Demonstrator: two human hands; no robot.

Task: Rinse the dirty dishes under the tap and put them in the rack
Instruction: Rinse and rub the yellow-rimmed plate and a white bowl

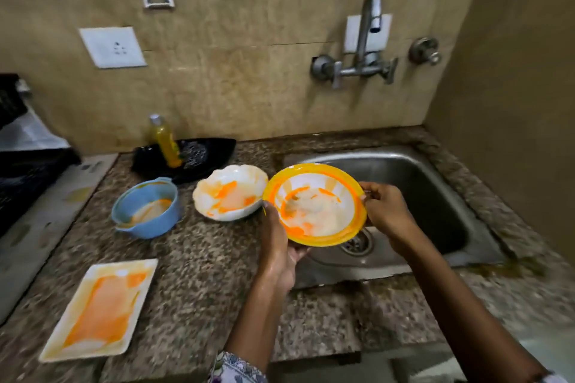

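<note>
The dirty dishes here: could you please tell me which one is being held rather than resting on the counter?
The yellow-rimmed bowl, gripped by the left hand and right hand over the sink.

left grip (278,246) – curled, holding | right grip (385,211) – pinching

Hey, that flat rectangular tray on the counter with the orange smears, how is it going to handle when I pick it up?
The rectangular tray looks stiff and shallow, so it should lift flat without flexing. Its orange residue may make the surface slippery, so gripping the bare rim seems safer. It looks like ceramic or melamine, though the picture cannot settle which; if ceramic, it could chip against the steel sink.
</note>
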